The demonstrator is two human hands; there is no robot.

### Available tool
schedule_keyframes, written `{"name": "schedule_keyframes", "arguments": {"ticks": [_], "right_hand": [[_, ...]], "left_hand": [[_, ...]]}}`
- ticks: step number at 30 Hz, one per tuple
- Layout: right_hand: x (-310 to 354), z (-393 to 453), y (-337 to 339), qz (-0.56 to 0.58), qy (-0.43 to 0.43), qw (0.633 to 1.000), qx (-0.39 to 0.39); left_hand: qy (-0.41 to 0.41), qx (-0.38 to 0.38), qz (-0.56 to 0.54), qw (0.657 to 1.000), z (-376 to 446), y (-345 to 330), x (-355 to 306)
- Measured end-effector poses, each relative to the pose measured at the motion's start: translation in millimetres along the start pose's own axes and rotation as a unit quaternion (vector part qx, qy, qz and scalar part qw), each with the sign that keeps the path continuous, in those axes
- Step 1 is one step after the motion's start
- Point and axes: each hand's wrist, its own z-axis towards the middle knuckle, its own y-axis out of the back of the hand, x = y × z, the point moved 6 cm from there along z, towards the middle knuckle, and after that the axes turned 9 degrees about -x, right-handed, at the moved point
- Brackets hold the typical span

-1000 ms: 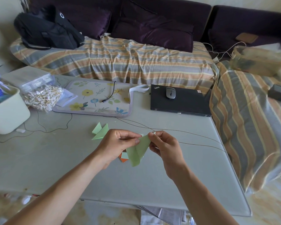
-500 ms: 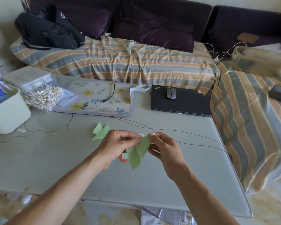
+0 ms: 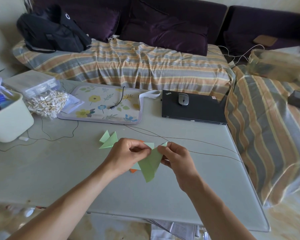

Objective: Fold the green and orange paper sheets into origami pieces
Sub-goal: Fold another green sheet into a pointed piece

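Note:
A folded green paper sheet (image 3: 150,164) hangs point-down above the grey table (image 3: 59,170), held between both hands. My left hand (image 3: 128,153) pinches its upper left edge. My right hand (image 3: 176,155) pinches its upper right corner. Under the hands lies an orange paper piece (image 3: 133,170), mostly hidden, with a pale green piece beside it. A finished green origami piece (image 3: 109,140) lies on the table just left of my left hand.
A floral mat (image 3: 102,106) and a closed black laptop (image 3: 194,110) with a mouse (image 3: 183,99) lie at the back. A cream bin (image 3: 9,118) and a bag of cotton swabs (image 3: 45,103) stand at left. Thin cables (image 3: 206,146) cross the table.
My hands have turned the green sheet slightly and shifted their pinch along its top edge. Nothing else has moved.

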Motion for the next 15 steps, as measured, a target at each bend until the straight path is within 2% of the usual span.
{"name": "schedule_keyframes", "arguments": {"ticks": [8, 15], "right_hand": [[3, -1, -3, -0.020, 0.021, 1.000, 0.004], [0, -1, 0, 0.017, 0.002, 1.000, -0.006]], "left_hand": [[0.080, 0.035, -0.036, 0.996, 1, -3, 11], [0.082, 0.038, -0.016, 0.996, 0, -5, 11]]}}
